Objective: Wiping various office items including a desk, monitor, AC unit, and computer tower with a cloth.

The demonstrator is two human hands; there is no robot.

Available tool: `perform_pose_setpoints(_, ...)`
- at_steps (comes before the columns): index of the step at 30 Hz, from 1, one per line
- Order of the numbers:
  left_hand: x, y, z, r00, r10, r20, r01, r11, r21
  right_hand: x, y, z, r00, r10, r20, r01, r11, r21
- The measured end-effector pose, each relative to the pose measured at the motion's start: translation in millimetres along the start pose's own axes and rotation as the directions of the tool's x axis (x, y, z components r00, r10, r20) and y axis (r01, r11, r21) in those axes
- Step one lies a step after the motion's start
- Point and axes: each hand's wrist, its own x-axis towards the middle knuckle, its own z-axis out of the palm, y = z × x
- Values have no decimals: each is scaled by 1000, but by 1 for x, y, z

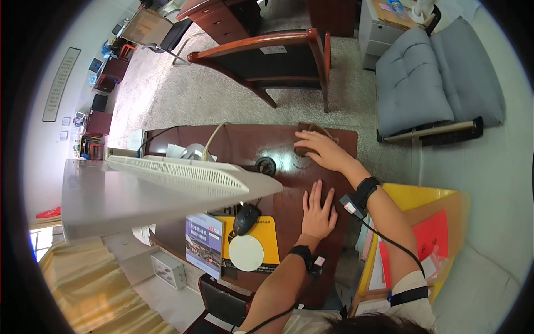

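Observation:
My right hand (327, 152) presses on a brown cloth (303, 151) near the far right edge of the dark red wooden desk (288, 200). Its fingers lie over the cloth, and the palm side is hidden. Closer to me, my left hand (318, 215) lies palm down on the desktop, fingers apart and holding nothing. Left of both hands is a round black cable grommet (265, 166). A black computer mouse (246, 219) and a white disc (246, 253) rest on a yellow mouse pad (268, 234), beside a purple-covered book (204, 244).
A large white monitor (167, 200) stands over the desk's left side, with a pale cable (213, 140) behind it. Beyond the desk is a wooden chair (267, 58). A grey cushioned chair (417, 83) stands right. Below my right arm, a yellow box (417, 190) holds papers.

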Motion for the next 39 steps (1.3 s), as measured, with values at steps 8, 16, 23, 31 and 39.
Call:
perform_pose_setpoints(8, -33, -28, -13, 942, -20, -335, -31, 989, -147, -96, -85, 55, 967, 134, -217, -188, 948, -255)
perform_pose_setpoints(16, -117, -83, -88, 956, 27, -291, -39, 999, -35, -208, -212, 144, 988, 154, 11, -148, 963, -224)
perform_pose_setpoints(23, -169, -131, -117, 993, 81, -86, -71, 991, 115, -201, -200, 128, 979, 172, 112, -120, 921, -370)
perform_pose_setpoints(31, -184, -147, -107, 999, 39, -10, -37, 993, 113, -93, -108, 87, 898, 227, -377, -341, 900, -270)
perform_pose_setpoints(39, -186, -155, -111, 997, 60, -38, -55, 992, 114, -130, -179, 147, 989, 139, -59, -150, 946, -288)
